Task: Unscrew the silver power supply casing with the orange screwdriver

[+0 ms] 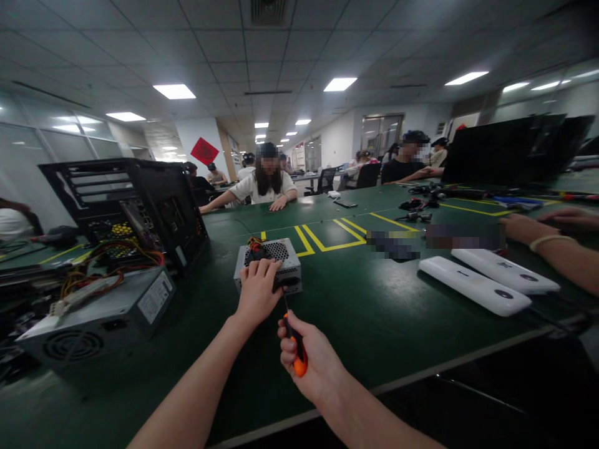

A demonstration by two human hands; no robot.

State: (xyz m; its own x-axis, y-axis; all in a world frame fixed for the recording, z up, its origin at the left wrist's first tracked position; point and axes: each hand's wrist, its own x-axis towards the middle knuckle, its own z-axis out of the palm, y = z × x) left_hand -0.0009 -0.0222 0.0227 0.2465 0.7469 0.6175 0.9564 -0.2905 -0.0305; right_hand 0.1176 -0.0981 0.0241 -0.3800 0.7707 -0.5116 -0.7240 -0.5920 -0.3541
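A small grey power supply unit [291,249] with a perforated top lies on the green table. Its bundle of coloured wires rises at the back of the top. My left hand [259,287] grips the unit from the near side, fingers over its top edge, hiding much of the front. My right hand [311,352] is wrapped round the orange and black handle of a screwdriver [298,355]. The thin shaft points away from me, up to the unit's near face below my left fingers. Whether the tip sits in a screw is too small to tell.
On the left stand an open black computer case [154,212] and a larger power supply [112,312] with loose cables. White devices [472,287] lie on the right, near another person's hands [538,232]. A person in a white top [262,187] sits across the table [365,324].
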